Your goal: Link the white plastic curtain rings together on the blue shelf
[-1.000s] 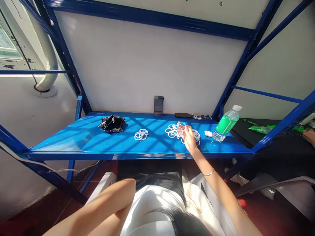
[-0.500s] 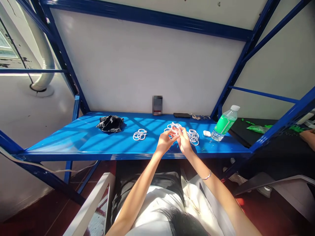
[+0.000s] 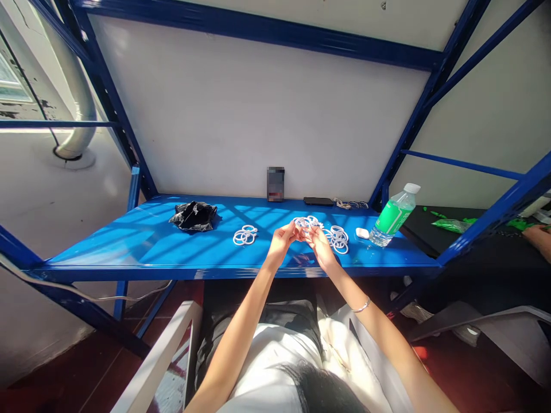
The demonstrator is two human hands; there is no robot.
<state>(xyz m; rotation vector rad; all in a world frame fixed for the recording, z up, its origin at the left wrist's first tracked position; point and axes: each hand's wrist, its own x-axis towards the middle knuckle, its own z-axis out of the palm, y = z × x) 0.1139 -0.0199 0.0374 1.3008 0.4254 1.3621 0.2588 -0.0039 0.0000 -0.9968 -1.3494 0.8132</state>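
My left hand (image 3: 281, 241) and my right hand (image 3: 322, 246) meet above the front part of the blue table (image 3: 146, 252). Both have their fingers closed in a pinch on a white ring (image 3: 303, 232), which is partly hidden by the fingertips. Right behind the fingers lie more white rings (image 3: 312, 219). Beside my right hand is a heap of white rings (image 3: 340, 241), loosely overlapping. Off to the left of my left hand, a smaller group of white rings (image 3: 245, 235) rests on the tabletop.
A crumpled black plastic bag (image 3: 194, 217) lies at the left. At the back are an upright dark box (image 3: 275, 184), a black phone (image 3: 318, 201) and a cable (image 3: 348, 204). A white case (image 3: 362, 233) and a water bottle (image 3: 394, 215) stand right. Another person's hand (image 3: 538, 238) shows far right.
My left hand has shifted slightly left, and the fingertips of both hands have drawn a little apart around the white ring. The table items stay where they were.
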